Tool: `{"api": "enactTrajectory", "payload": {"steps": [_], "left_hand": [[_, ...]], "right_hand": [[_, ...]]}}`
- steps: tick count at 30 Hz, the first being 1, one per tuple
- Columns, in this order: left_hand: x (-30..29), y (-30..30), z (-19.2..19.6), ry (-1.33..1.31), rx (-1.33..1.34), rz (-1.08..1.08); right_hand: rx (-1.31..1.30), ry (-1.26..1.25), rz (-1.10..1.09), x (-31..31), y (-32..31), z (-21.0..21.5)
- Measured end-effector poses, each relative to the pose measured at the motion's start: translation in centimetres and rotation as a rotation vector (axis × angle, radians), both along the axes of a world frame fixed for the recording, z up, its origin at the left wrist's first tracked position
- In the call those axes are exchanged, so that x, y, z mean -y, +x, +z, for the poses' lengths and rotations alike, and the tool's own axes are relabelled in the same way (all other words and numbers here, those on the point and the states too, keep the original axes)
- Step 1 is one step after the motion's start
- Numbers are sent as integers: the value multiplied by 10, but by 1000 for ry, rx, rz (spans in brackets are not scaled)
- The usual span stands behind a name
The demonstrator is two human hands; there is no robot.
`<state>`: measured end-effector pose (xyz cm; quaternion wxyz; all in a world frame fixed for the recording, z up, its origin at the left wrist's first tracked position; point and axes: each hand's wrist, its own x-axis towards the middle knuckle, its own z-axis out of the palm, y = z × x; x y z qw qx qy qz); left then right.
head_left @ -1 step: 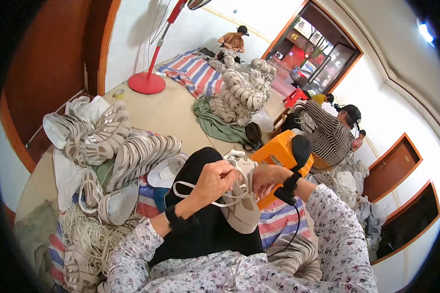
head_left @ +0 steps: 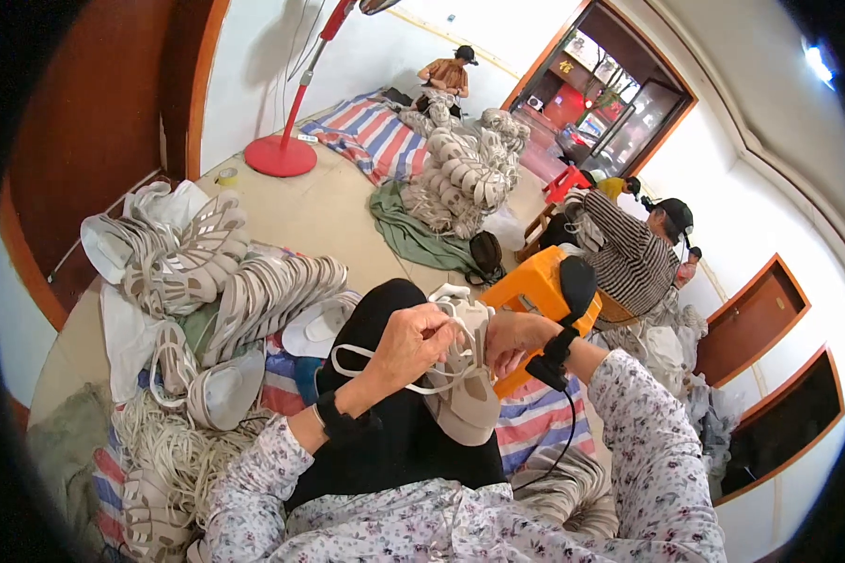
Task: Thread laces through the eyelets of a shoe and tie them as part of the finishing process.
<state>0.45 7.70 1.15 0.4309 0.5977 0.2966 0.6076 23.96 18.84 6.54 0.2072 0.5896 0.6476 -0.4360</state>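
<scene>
A beige and white shoe upper rests on my black-clad thigh, its rounded toe toward me. My left hand is closed in a pinch on a white shoelace above the eyelets, and a loop of the lace hangs out to the left. At the shoe upper's right edge, my right hand is curled with its fingers bent down against the side. Its fingertips are partly hidden, so the exact grip there is hard to see.
Stacked shoe uppers and a heap of loose laces lie at left. An orange stool stands beyond my right hand. A red fan base is on the floor. A person in stripes sits at right; another person works farther back.
</scene>
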Motion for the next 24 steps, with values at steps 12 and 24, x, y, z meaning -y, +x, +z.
{"api": "enactTrajectory", "payload": {"steps": [12,24], "left_hand": [[-7,-2,-7,13,-27,40],[-20,6,-10,-50,-175,-46]], "right_hand": [[101,282,-44,22,-17,-3],[35,187,-24,24,-19,15]]}}
